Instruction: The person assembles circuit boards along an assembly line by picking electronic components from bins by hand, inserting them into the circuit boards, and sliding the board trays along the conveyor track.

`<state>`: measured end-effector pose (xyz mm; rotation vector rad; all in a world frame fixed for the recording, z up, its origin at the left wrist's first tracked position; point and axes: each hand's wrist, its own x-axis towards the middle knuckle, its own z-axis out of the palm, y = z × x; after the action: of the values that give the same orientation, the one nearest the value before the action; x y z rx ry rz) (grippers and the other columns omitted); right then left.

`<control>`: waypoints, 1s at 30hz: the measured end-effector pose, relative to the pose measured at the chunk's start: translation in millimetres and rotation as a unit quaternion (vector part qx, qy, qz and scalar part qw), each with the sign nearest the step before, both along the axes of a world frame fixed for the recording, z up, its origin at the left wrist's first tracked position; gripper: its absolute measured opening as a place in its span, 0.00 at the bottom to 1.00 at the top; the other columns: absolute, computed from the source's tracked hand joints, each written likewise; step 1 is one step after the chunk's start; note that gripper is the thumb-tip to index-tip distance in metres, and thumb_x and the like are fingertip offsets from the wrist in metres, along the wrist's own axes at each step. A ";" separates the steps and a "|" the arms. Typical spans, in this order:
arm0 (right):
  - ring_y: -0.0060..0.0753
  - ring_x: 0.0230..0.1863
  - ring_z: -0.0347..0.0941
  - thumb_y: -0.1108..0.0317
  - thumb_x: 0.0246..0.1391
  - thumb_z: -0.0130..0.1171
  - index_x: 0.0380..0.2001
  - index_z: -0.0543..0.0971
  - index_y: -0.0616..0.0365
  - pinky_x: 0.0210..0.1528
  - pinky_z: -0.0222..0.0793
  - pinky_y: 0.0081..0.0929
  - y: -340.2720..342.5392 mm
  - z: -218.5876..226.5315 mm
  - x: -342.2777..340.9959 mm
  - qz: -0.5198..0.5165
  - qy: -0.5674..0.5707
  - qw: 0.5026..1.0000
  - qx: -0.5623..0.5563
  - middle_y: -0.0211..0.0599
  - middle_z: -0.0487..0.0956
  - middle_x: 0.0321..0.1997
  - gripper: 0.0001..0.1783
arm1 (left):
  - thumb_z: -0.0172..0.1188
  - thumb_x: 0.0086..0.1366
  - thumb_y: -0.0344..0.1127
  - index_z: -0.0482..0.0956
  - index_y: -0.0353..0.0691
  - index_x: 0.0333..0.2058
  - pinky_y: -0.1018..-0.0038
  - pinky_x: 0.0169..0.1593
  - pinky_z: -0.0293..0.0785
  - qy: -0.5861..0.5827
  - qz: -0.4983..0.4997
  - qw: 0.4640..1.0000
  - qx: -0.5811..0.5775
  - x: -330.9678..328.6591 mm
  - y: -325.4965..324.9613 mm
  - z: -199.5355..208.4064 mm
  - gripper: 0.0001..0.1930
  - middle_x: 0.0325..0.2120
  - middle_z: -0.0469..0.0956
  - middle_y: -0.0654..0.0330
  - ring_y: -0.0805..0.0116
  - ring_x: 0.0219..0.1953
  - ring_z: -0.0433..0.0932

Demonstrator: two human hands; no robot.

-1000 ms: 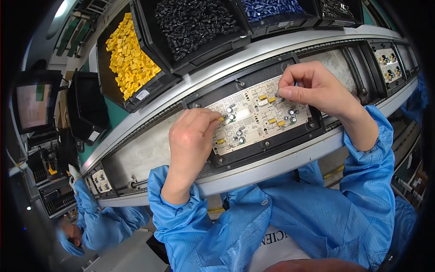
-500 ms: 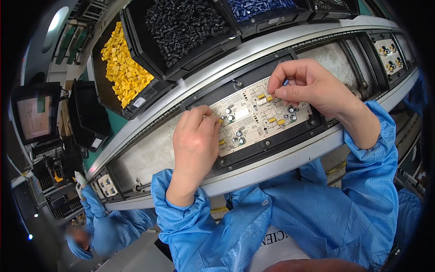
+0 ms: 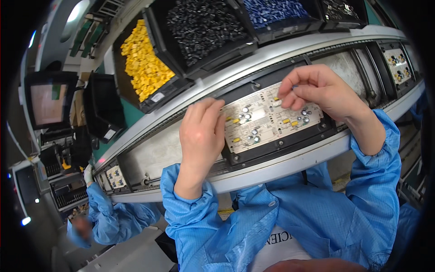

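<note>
A pale circuit board [image 3: 267, 131] with yellow block parts and round silver-topped capacitors sits in a black carrier frame [image 3: 290, 144]. My left hand [image 3: 199, 131] hovers at the board's left end, fingers loosely stretched and slightly blurred, with nothing visible in them. Over the board's far right part is my right hand [image 3: 317, 90], thumb and fingers curled together. A small blue component [image 3: 295, 86] shows partly between those fingers; most of it is hidden. Beneath them, a yellow block part [image 3: 277, 98] stands on the board.
Beyond the metal rail [image 3: 217, 87] stand bins of yellow parts [image 3: 144, 59], black parts [image 3: 204, 31], blue parts [image 3: 274, 12] and small metallic parts [image 3: 339, 9]. Other boards lie along the line at right [image 3: 397, 65] and left [image 3: 116, 177]. A co-worker in blue [image 3: 118, 222] works at lower left.
My left hand has lifted off the board's left end, its fingers straightening. My right hand stays over the far right part, its fingers shifted. The whole view has moved slightly.
</note>
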<state>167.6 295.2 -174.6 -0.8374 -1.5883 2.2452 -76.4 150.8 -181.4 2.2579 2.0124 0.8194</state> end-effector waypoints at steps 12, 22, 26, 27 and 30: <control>0.20 0.25 0.79 0.69 0.63 0.54 0.35 0.74 0.64 0.21 0.71 0.10 8.2 -1.4 7.2 0.008 -0.003 1.000 0.001 0.41 0.81 0.29 0.08 | 0.59 0.55 0.25 0.81 0.38 0.34 0.62 0.41 0.74 0.211 0.223 0.945 0.110 -121.9 37.4 7.8 0.07 0.33 0.79 0.53 0.52 0.39 0.77; 0.14 0.19 0.71 0.67 0.62 0.58 0.33 0.77 0.63 0.20 0.67 0.10 15.2 -13.3 5.0 -0.005 0.028 0.999 -0.035 0.31 0.78 0.23 0.09 | 0.59 0.58 0.30 0.82 0.38 0.38 0.61 0.43 0.75 0.210 0.265 0.941 -0.021 -135.0 58.6 11.6 0.09 0.36 0.80 0.50 0.51 0.40 0.79; 0.17 0.22 0.75 0.70 0.61 0.58 0.37 0.78 0.66 0.25 0.72 0.10 8.0 -10.7 -3.9 -0.015 0.036 0.997 -0.069 0.34 0.80 0.26 0.09 | 0.58 0.61 0.29 0.81 0.37 0.38 0.64 0.43 0.75 0.184 0.257 0.948 0.038 -144.8 54.2 15.2 0.08 0.37 0.78 0.52 0.52 0.40 0.78; 0.19 0.24 0.77 0.71 0.61 0.57 0.38 0.78 0.67 0.27 0.75 0.11 6.9 -9.6 -5.3 -0.022 0.028 0.997 -0.073 0.36 0.81 0.28 0.08 | 0.58 0.61 0.29 0.81 0.37 0.38 0.64 0.43 0.75 0.180 0.256 0.949 0.038 -143.8 52.5 15.5 0.08 0.37 0.78 0.52 0.52 0.40 0.78; 0.23 0.29 0.80 0.73 0.60 0.57 0.39 0.78 0.68 0.31 0.79 0.13 7.2 -7.7 -5.6 0.004 0.034 0.995 -0.090 0.41 0.82 0.32 0.08 | 0.58 0.62 0.27 0.80 0.37 0.34 0.62 0.39 0.74 0.175 0.223 0.948 0.146 -128.2 43.1 22.3 0.03 0.33 0.77 0.53 0.52 0.35 0.78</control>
<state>161.9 302.5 -182.3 -0.7888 -1.3785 2.4229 -204.5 193.9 -159.1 2.2483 2.8103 0.8317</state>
